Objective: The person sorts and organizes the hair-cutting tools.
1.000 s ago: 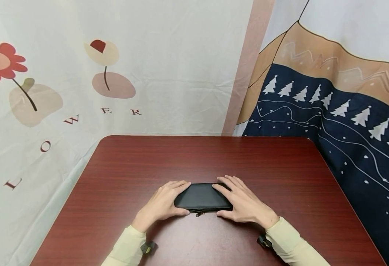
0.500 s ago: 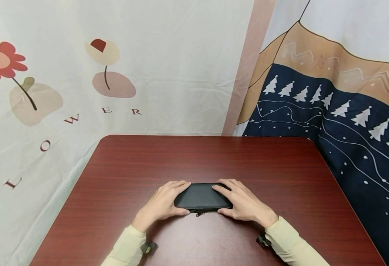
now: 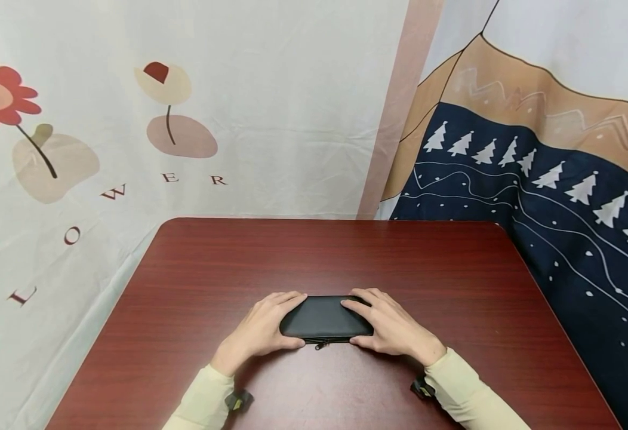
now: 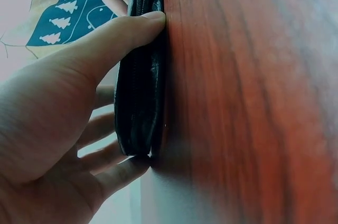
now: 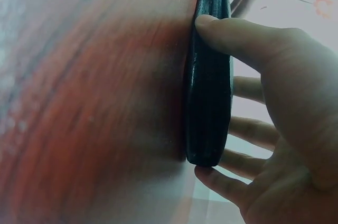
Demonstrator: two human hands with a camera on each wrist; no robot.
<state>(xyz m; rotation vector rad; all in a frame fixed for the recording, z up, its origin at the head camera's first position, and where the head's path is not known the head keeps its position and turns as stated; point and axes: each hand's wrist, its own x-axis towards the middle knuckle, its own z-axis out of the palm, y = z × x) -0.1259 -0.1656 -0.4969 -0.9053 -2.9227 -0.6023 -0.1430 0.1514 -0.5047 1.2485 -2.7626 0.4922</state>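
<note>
A black zip case (image 3: pixel 325 316) lies flat on the table between both hands in the head view. My left hand (image 3: pixel 262 325) grips its left end, thumb on the near zipped edge and fingers round the side and far edge. At the opposite end, my right hand (image 3: pixel 394 328) holds it likewise, thumb at the near edge, one finger over the top. The zipper pull (image 3: pixel 320 345) hangs at the middle of the near edge. Up close in the left wrist view, the case (image 4: pixel 138 86) shows its zipper line under the thumb. What it contains is hidden.
The reddish-brown wooden table (image 3: pixel 314 257) has rounded far corners. Behind it hangs a pale cloth (image 3: pixel 292 107) printed with flowers and letters. A navy cloth (image 3: pixel 561 227) with white trees hangs at the right. Dark devices sit at both wrists.
My right hand's fingers have drawn in slightly toward the case's far edge since the earliest frame. The case and my left hand have stayed practically in place.
</note>
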